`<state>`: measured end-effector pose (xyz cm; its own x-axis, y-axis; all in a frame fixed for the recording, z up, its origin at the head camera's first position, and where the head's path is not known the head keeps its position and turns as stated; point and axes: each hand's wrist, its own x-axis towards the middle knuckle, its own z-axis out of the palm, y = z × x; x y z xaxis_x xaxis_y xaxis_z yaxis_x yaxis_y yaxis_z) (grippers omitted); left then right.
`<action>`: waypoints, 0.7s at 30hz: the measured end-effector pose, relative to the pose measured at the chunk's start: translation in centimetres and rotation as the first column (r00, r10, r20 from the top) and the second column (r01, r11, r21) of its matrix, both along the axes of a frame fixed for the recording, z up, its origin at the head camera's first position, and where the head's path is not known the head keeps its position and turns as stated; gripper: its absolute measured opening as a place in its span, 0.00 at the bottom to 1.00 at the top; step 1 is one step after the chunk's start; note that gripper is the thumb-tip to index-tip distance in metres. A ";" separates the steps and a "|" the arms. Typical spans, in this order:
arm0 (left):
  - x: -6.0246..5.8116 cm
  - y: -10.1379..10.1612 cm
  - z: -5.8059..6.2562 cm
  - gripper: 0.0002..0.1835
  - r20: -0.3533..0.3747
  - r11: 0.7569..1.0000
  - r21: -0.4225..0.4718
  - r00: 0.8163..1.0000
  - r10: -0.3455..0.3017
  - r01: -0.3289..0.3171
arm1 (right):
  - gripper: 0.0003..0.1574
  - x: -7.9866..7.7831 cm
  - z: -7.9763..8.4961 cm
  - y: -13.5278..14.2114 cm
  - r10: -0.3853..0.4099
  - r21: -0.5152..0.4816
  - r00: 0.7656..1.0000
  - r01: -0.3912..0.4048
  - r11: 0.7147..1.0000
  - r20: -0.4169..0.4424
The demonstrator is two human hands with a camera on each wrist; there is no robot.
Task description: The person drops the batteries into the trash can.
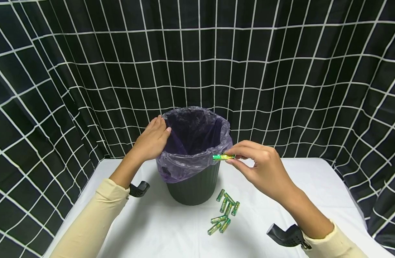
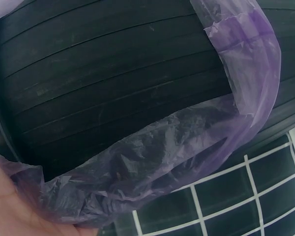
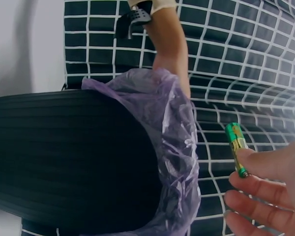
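A dark ribbed trash bin [image 1: 193, 188] stands on the table, lined with a translucent purple plastic bag [image 1: 184, 166] folded over its rim. My left hand [image 1: 153, 139] rests against the bin's left rim with fingers extended; in the left wrist view its palm [image 2: 10, 206] touches the bag. Between thumb and fingertips, my right hand [image 1: 265, 166] pinches a green-and-gold battery [image 1: 222, 157] beside the bin's right rim. The right wrist view shows that battery [image 3: 236, 147] close to the bag's edge. Several similar batteries [image 1: 227, 209] lie loosely grouped in front of the bin, to its right.
A white cloth [image 1: 171, 233] covers the table. Black curtains with a white grid [image 1: 200, 53] enclose the back and both sides. Black wrist-worn devices [image 1: 285, 235] sit on both forearms.
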<state>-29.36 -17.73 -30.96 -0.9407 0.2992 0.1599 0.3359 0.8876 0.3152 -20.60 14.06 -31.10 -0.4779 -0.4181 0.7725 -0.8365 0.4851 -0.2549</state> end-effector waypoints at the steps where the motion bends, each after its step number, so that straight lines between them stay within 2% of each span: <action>1: 0.0 0.0 0.0 0.35 0.000 1.000 0.003 1.000 0.001 -0.001 | 0.15 -0.1 0.2 -0.1 0.001 0.004 1.000 -0.001 1.000 -0.004; 12: -0.2 -0.2 -0.2 0.36 0.009 1.000 0.014 1.000 0.001 -0.001 | 0.15 -1.0 1.9 -1.9 -0.002 0.044 0.999 0.004 0.999 -0.044; 21: -0.1 -0.2 -0.2 0.36 0.011 1.000 0.012 1.000 -0.004 0.004 | 0.13 -2.9 2.5 -2.7 0.007 0.050 0.999 -0.005 0.999 -0.054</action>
<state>-29.46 -17.94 -31.14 -0.9412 0.3010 0.1534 0.3359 0.8823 0.3296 -23.50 11.36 -28.63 -0.4336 -0.4596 0.7751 -0.8512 0.4912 -0.1850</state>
